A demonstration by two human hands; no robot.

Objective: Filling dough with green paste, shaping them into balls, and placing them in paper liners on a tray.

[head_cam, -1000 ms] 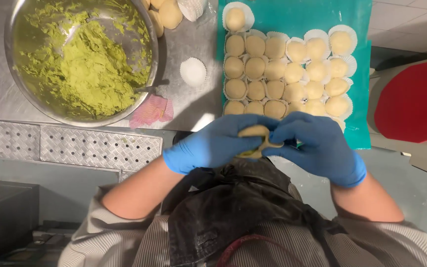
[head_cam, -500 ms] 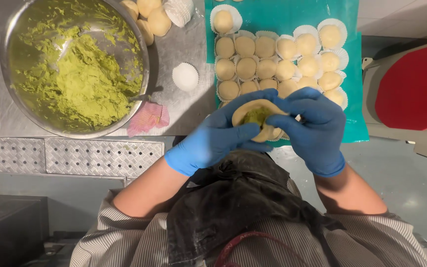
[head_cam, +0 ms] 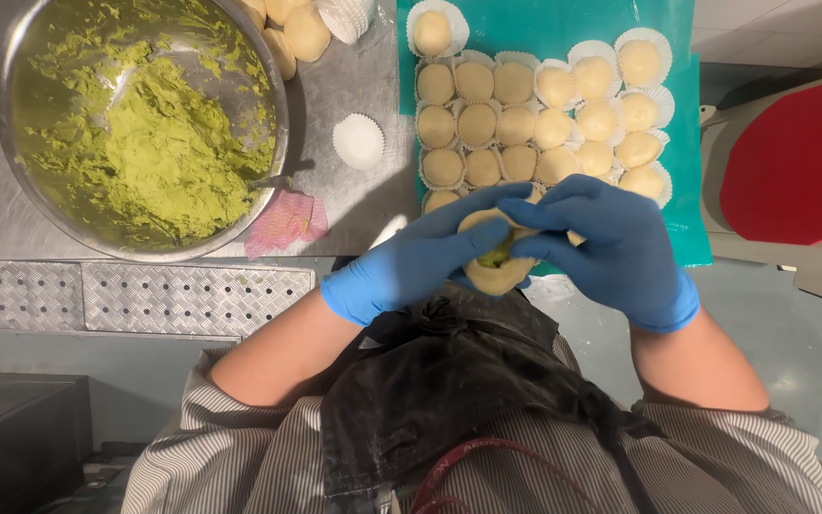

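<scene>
Both hands wear blue gloves and meet at the near edge of a teal tray (head_cam: 677, 143). My left hand (head_cam: 420, 259) cups a pale dough piece (head_cam: 493, 274) with green filling showing in its middle. My right hand (head_cam: 616, 249) pinches the dough's rim from the right, fingers curled over its top. Just beyond the hands, several filled dough balls in white paper cups (head_cam: 535, 119) stand in rows on the tray.
A large steel bowl (head_cam: 11, 143) of green paste (head_cam: 159, 152) sits at the left on the metal counter. An empty white paper cup (head_cam: 359, 141), a pink cloth (head_cam: 285, 222) and plain dough balls (head_cam: 302, 33) lie between. A red-topped machine (head_cam: 796, 162) stands right.
The dough was open with green filling showing; my fingers have now gathered its rim nearly closed. The view has shifted slightly.
</scene>
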